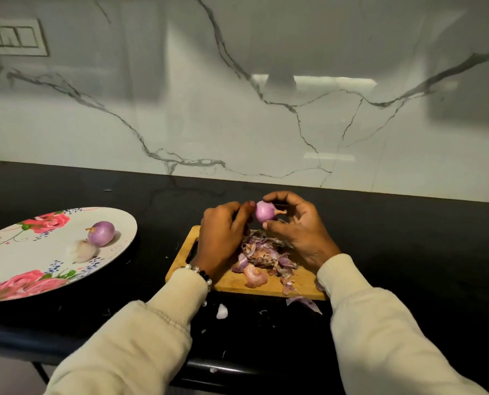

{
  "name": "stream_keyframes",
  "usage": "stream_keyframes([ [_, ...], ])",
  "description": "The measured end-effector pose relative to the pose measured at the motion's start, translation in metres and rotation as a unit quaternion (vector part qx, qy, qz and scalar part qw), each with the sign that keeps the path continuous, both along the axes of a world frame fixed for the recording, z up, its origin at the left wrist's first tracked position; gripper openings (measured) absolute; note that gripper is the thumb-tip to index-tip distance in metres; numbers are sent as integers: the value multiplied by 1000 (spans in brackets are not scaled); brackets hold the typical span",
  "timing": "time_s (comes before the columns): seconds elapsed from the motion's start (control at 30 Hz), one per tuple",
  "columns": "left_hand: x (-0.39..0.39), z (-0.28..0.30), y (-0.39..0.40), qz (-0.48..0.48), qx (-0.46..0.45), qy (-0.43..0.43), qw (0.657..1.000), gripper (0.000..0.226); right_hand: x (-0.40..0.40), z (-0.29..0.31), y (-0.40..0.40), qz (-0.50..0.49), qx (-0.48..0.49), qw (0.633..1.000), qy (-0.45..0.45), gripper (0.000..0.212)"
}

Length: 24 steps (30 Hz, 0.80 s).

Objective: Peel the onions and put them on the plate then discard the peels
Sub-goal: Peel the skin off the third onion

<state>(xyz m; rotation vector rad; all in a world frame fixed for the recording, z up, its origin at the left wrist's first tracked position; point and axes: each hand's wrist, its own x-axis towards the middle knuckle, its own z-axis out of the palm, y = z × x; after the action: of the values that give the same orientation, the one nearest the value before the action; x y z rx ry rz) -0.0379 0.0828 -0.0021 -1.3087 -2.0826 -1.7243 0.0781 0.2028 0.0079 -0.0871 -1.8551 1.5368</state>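
purple onion (265, 211) | right hand (300, 232) grip pinches it | left hand (223, 235) grip touches it, curled

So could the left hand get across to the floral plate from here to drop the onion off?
Probably yes. The plate lies on the counter to the left of the left hand, with only bare dark counter between. But the right hand shares the grip on the onion.

The surface (408, 252) is black. The wall (237, 109) is white marble with grey veins. The plate (15, 260) is white with pink roses. The onions (101, 233) are purple, the peels (263, 256) pinkish, the cutting board (237, 282) tan, the sleeves (380, 323) cream.
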Motion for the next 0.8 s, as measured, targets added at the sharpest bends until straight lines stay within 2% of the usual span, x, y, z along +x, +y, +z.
stream_keyframes([
  [0.1,5,2,-3,-52,12,-38,998,15,4,-1,1,4,-16,1000,-5,44],
  [0.27,7,5,-11,-123,53,-164,977,12,11,0,-6,21,-65,998,8,47],
  [0.43,6,-3,-13,-62,-1,-44,997,15,16,-1,-18,1,-73,997,1,46],
  [0.57,10,0,-19,26,32,48,998,21,23,-1,-27,-47,-82,995,9,50],
  [0.67,4,7,-31,21,11,112,993,32,32,-3,-33,-108,-109,988,-9,53],
  [0.8,-3,15,-59,-12,-22,117,993,27,39,2,-40,-179,-117,977,-21,48],
])
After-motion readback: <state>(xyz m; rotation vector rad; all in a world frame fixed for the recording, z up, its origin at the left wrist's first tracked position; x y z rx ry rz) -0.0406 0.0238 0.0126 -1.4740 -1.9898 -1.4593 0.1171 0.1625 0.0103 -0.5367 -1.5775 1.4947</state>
